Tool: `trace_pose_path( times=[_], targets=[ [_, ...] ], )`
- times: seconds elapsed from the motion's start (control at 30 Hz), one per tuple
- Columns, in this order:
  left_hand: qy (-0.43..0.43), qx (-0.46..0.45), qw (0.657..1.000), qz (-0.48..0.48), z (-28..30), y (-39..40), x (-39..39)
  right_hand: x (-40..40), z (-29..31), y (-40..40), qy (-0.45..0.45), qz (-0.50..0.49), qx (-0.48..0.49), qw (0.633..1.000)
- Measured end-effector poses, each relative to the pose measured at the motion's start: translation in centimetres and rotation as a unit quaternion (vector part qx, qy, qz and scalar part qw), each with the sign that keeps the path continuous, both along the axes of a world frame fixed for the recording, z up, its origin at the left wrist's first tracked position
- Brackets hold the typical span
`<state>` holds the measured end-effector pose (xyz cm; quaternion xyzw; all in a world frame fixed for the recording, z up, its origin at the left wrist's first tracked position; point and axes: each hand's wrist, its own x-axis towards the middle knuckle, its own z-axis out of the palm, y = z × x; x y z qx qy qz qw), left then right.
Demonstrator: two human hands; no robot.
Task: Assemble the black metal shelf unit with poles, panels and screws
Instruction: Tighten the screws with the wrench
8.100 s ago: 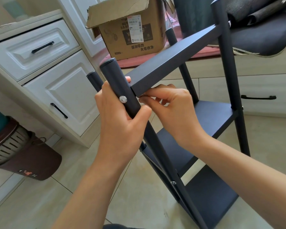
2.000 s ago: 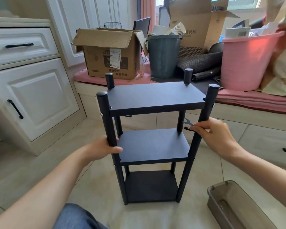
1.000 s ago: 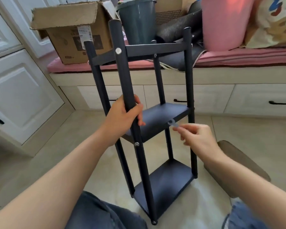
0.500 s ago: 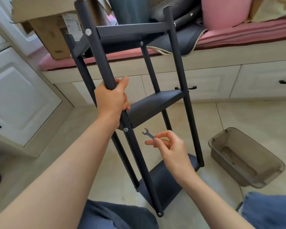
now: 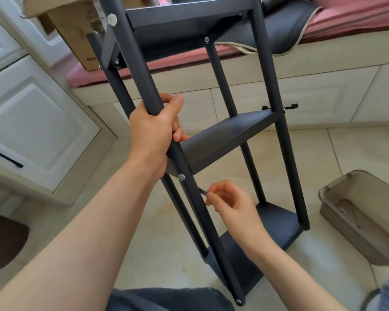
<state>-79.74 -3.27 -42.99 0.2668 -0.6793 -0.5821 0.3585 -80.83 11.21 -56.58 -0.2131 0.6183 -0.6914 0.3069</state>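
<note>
A: From the head view, where is the shelf unit (image 5: 222, 135)?

B: On the tiled floor (image 5: 301, 153), tilted toward the person, all three panels fixed between four poles.

A: And the left hand (image 5: 154, 131)?

B: Wrapped round the near pole (image 5: 142, 70), just above the middle panel (image 5: 225, 138).

A: The right hand (image 5: 231, 203)?

B: Lower, fingers pinching a small wrench (image 5: 203, 192) whose tip is at that same pole, just below a screw (image 5: 181, 177).

A: Anything nearby?

B: A grey plastic tray (image 5: 359, 212) on the floor to the right, a cardboard box (image 5: 74, 25) on the pink cushion (image 5: 189, 61), white cabinets (image 5: 32, 122) to the left.
</note>
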Motion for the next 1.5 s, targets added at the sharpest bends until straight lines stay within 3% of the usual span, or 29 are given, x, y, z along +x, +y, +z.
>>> trace_pose_path(
  times=[0.4, 0.7, 0.93, 1.2, 1.5],
  targets=[
    [0.005, 0.024, 0.999, -0.047, 0.0, -0.6, 0.6, -1.0, 1.2, -0.7, -0.016, -0.013, -0.066, 0.998],
    [-0.011, -0.001, 0.997, -0.074, 0.1, -0.2, 0.4, -1.1, 0.4, -1.1, -0.181, 0.009, -0.098, 0.978],
    [-0.024, -0.02, 0.997, -0.077, 0.3, -0.1, 0.4, -1.2, 0.1, -1.6, -0.176, 0.018, -0.122, 0.977],
    [-0.028, -0.036, 0.995, -0.086, 0.3, -0.2, 0.4, -1.4, 0.1, -2.2, -0.085, -0.016, -0.147, 0.985],
    [-0.024, -0.022, 0.997, -0.068, 0.3, 0.3, 0.0, -1.1, 0.1, -3.4, -0.017, -0.052, -0.076, 0.996]
  ],
)
